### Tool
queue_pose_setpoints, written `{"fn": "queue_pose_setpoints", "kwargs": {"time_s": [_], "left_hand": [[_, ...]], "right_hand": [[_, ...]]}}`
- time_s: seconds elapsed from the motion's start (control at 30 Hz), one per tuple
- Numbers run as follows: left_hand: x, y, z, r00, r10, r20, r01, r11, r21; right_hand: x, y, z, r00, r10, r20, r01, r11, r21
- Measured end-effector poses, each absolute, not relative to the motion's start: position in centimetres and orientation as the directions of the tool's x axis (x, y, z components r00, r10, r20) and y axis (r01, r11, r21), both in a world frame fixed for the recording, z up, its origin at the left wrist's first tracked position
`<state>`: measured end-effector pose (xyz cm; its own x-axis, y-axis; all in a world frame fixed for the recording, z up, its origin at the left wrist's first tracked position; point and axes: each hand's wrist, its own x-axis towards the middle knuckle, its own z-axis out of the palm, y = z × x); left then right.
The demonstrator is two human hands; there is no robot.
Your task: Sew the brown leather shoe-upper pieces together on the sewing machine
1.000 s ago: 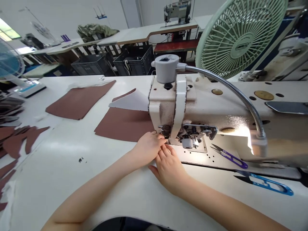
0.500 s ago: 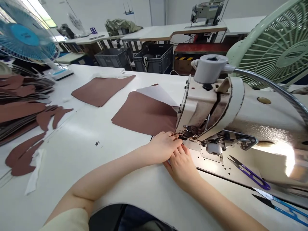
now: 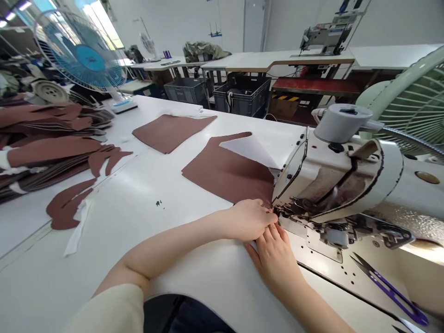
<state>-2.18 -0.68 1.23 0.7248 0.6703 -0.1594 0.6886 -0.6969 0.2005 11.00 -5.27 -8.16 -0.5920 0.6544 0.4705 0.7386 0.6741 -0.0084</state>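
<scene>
A brown fabric piece (image 3: 225,173) lies on the white table, one corner running under the head of the sewing machine (image 3: 347,171). Part of it is turned back, showing a pale underside (image 3: 251,149). My left hand (image 3: 250,219) is bent over the fabric's near corner beside the needle area, its fingers closed on it. Right below it, my right hand (image 3: 277,254) rests at the edge of the metal needle plate (image 3: 321,243), fingers pressed together and thumb a little apart. Its fingertips touch my left hand, and what they hold is hidden. The needle itself is not visible.
Purple thread snips (image 3: 391,291) lie on the machine bed at right. Another brown piece (image 3: 171,132) lies farther back. Brown stacks (image 3: 52,157) and curved offcuts (image 3: 67,208) cover the left side. A blue fan (image 3: 90,58) and a green fan (image 3: 412,97) stand beyond.
The camera has turned left, so the whole scene sits farther right and slightly lower. Both hands stay together by the needle area, and the fabric remains under the machine head.
</scene>
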Motion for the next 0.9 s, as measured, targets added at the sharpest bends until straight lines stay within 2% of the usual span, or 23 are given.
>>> {"fn": "queue_pose_setpoints", "kwargs": {"time_s": [0.1, 0.13, 0.2, 0.27, 0.33, 0.47, 0.5, 0.57, 0.63, 0.67, 0.7, 0.73, 0.77, 0.83, 0.9], "left_hand": [[-4.0, 1.3, 1.6, 0.751, 0.642, -0.155, 0.646, -0.667, 0.371], [-5.1, 2.3, 1.5, 0.73, 0.672, -0.13, 0.661, -0.643, 0.387], [-8.2, 3.8, 1.1, 0.566, 0.823, -0.054, 0.792, -0.524, 0.313], [-11.9, 3.8, 0.2, 0.286, 0.958, 0.027, 0.941, -0.286, 0.18], [-15.1, 1.4, -0.8, 0.106, 0.994, 0.039, 0.99, -0.109, 0.091], [-16.6, -8.8, -1.8, 0.107, 0.994, -0.031, 0.994, -0.107, 0.026], [-16.4, -11.4, -1.6, 0.148, 0.988, -0.042, 0.987, -0.146, 0.061], [-16.4, -15.4, -0.6, 0.288, 0.955, -0.066, 0.932, -0.264, 0.247], [-18.2, -17.4, 0.8, 0.284, 0.957, -0.053, 0.87, -0.234, 0.435], [-20.0, -17.8, 1.5, 0.168, 0.985, -0.041, 0.873, -0.129, 0.47], [-22.2, -17.8, 2.2, -0.039, 0.999, 0.002, 0.889, 0.034, 0.457], [-24.7, -17.7, 2.7, -0.289, 0.954, 0.072, 0.885, 0.238, 0.399], [-27.3, -17.7, 3.1, -0.516, 0.845, 0.142, 0.831, 0.452, 0.325], [-32.2, -17.7, 3.5, -0.68, 0.705, 0.199, 0.73, 0.625, 0.277], [-35.9, -18.2, 3.5, -0.772, 0.601, 0.206, 0.635, 0.727, 0.261]], "right_hand": [[11.0, -5.1, -8.4, -0.585, 0.657, 0.475, 0.753, 0.657, 0.019], [11.0, -5.1, -8.5, -0.579, 0.652, 0.489, 0.757, 0.653, 0.026], [10.9, -5.3, -8.4, -0.565, 0.636, 0.525, 0.761, 0.648, 0.033], [10.8, -5.6, -8.0, -0.56, 0.615, 0.554, 0.748, 0.663, 0.021], [10.6, -6.1, -7.5, -0.573, 0.582, 0.576, 0.713, 0.701, 0.002], [10.1, -6.9, -6.8, -0.62, 0.505, 0.601, 0.624, 0.781, -0.012], [9.7, -7.0, -6.7, -0.636, 0.485, 0.6, 0.599, 0.801, -0.012], [8.6, -7.3, -6.6, -0.671, 0.458, 0.583, 0.551, 0.834, -0.022], [6.6, -7.8, -6.5, -0.703, 0.476, 0.528, 0.528, 0.847, -0.061], [5.2, -8.2, -6.3, -0.719, 0.507, 0.476, 0.531, 0.842, -0.096], [3.8, -8.6, -6.0, -0.733, 0.543, 0.41, 0.541, 0.83, -0.134], [2.3, -9.1, -5.8, -0.755, 0.573, 0.319, 0.547, 0.818, -0.177], [0.9, -9.5, -5.5, -0.78, 0.581, 0.233, 0.541, 0.813, -0.216], [-1.5, -9.9, -4.9, -0.846, 0.519, 0.126, 0.471, 0.836, -0.281], [-2.7, -9.4, -4.4, -0.926, 0.356, 0.128, 0.298, 0.895, -0.332]]}}
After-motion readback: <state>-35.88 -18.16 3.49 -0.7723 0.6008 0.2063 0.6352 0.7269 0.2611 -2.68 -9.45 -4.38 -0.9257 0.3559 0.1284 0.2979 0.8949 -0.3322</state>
